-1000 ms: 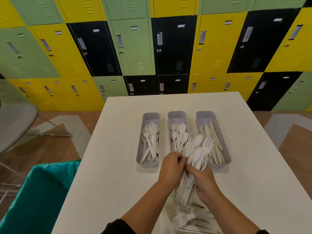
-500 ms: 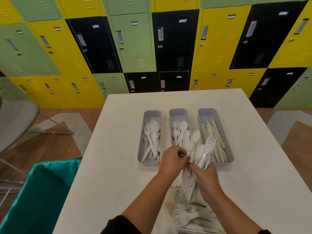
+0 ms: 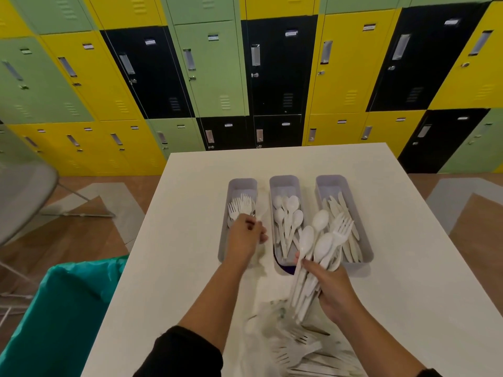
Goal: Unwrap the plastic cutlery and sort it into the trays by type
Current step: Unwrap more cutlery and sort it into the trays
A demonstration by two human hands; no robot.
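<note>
Right hand [image 3: 333, 291] grips cutlery bundle [image 3: 313, 268]; left hand [image 3: 243, 238] perhaps pinches a blurred fork [image 3: 260, 213].

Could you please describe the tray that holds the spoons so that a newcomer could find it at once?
On the white table in front of the coloured lockers, three narrow grey trays lie side by side. The spoon tray is the middle one, between the fork tray and the knife tray. It alone holds rounded spoon bowls.

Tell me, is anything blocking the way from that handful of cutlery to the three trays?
Nothing visible does. The right hand holds the bundle right at the near ends of the spoon tray and knife tray; all trays are open-topped.
</note>
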